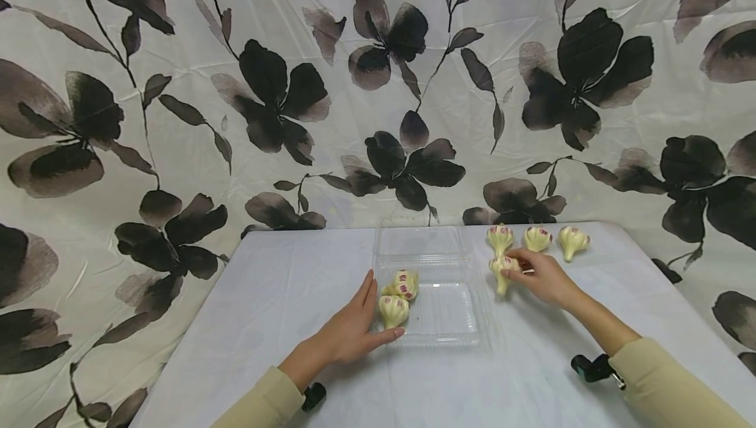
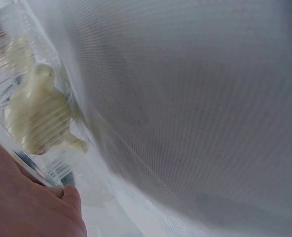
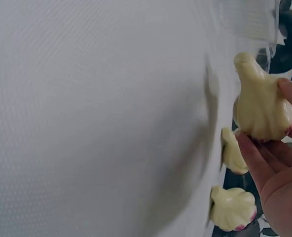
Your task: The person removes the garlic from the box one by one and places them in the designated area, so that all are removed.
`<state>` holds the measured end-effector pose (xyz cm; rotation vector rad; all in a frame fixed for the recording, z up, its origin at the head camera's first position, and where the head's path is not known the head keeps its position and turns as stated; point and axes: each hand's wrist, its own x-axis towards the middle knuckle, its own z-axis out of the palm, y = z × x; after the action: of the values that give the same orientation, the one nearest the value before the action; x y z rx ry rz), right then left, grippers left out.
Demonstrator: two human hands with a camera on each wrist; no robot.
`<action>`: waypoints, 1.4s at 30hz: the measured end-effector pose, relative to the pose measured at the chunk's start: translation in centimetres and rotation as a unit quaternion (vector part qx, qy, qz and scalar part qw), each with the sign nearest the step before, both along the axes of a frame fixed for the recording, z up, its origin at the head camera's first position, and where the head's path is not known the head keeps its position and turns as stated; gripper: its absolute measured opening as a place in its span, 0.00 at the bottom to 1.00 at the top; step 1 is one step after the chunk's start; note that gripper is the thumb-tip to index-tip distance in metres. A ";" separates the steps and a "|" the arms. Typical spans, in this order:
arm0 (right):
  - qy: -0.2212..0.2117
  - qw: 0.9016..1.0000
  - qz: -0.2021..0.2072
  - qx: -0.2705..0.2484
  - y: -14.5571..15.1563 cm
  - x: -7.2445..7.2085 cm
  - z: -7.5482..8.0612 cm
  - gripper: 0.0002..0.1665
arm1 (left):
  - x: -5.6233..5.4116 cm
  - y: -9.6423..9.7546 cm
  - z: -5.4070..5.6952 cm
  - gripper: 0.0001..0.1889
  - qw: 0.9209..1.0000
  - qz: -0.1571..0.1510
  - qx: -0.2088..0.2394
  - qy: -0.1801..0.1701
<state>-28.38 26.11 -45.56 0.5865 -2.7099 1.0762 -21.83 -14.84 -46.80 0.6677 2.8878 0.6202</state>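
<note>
In the head view, my right hand (image 1: 545, 277) pinches a garlic bulb (image 1: 501, 268) between thumb and fingers, its stem pointing toward me. The right wrist view shows this held bulb (image 3: 264, 108) raised off the cloth. My left hand (image 1: 353, 326) rests with extended fingers along the left side of a clear plastic clamshell container (image 1: 445, 313), thumb at its front edge. Two bulbs lie in the container's left part: one garlic bulb (image 1: 405, 285) behind, another garlic bulb (image 1: 393, 311) in front. Through the clear wall, the left wrist view shows bulbs (image 2: 40, 116).
The container's open lid (image 1: 422, 242) lies toward the back. Beyond my right hand stand three more bulbs in a row: a left bulb (image 1: 500, 236), a middle bulb (image 1: 538, 238) and a right bulb (image 1: 573, 241). A floral curtain (image 1: 390, 86) hangs behind the white-covered table (image 1: 283, 277).
</note>
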 end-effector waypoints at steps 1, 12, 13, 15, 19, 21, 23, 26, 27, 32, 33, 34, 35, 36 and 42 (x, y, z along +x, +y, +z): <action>-0.001 1.000 0.000 0.001 0.0 0.0 -0.1 0.22 | 0.0 0.0 0.0 0.63 1.000 0.000 -0.001 0.000; -0.008 1.000 -0.009 0.007 0.3 -0.4 -1.2 0.22 | 0.0 0.0 0.1 0.63 1.000 0.002 -0.004 -0.003; -0.010 1.000 -0.010 0.008 0.3 -0.4 -1.2 0.22 | 0.0 0.0 0.2 0.63 1.000 0.002 -0.003 -0.004; -0.012 1.000 -0.012 0.010 0.3 -0.4 -1.3 0.22 | 0.0 0.0 0.2 0.64 1.000 0.002 -0.001 -0.005; -0.015 1.000 -0.012 0.012 0.3 -0.5 -1.4 0.22 | 0.0 0.0 0.2 0.64 1.000 0.000 0.000 -0.004; -0.017 1.000 -0.007 0.010 0.3 -0.5 -1.4 0.22 | 0.0 0.0 0.2 0.64 1.000 -0.001 -0.001 -0.001; -0.019 1.000 -0.004 0.009 0.3 -0.5 -1.3 0.22 | 0.0 0.0 0.2 0.64 1.000 -0.001 -0.002 -0.001; -0.022 1.000 0.002 0.009 0.3 -0.5 -1.3 0.22 | 0.0 0.0 0.1 0.64 1.000 -0.001 0.000 0.001; -0.023 1.000 0.003 0.011 0.4 -0.5 -1.4 0.23 | -0.1 0.0 0.0 0.64 1.000 -0.001 0.000 0.001; -0.027 1.000 0.013 0.009 0.3 -0.5 -1.5 0.26 | 0.0 0.0 0.0 0.65 1.000 0.000 -0.004 -0.001; -0.028 0.999 0.014 0.006 0.3 -0.5 -1.5 0.26 | 0.0 0.0 0.0 0.65 1.000 0.000 -0.003 0.000; -0.029 0.999 0.016 0.002 0.3 -0.5 -1.5 0.26 | 0.0 0.0 0.0 0.64 1.000 0.000 -0.005 0.000; -0.030 0.999 0.017 -0.001 0.3 -0.5 -1.5 0.26 | 0.0 0.0 0.0 0.64 1.000 -0.001 -0.005 0.001; -0.031 0.999 0.020 -0.003 0.3 -0.6 -1.5 0.27 | 0.0 0.0 0.1 0.64 1.000 -0.001 -0.005 0.002; -0.031 0.999 0.028 -0.003 0.3 -0.7 -1.5 0.29 | 0.0 0.0 0.1 0.64 1.000 0.001 -0.004 0.002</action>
<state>-29.11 26.42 -47.04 0.6420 -2.7579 1.1332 -21.86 -14.81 -46.66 0.6657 2.8945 0.6065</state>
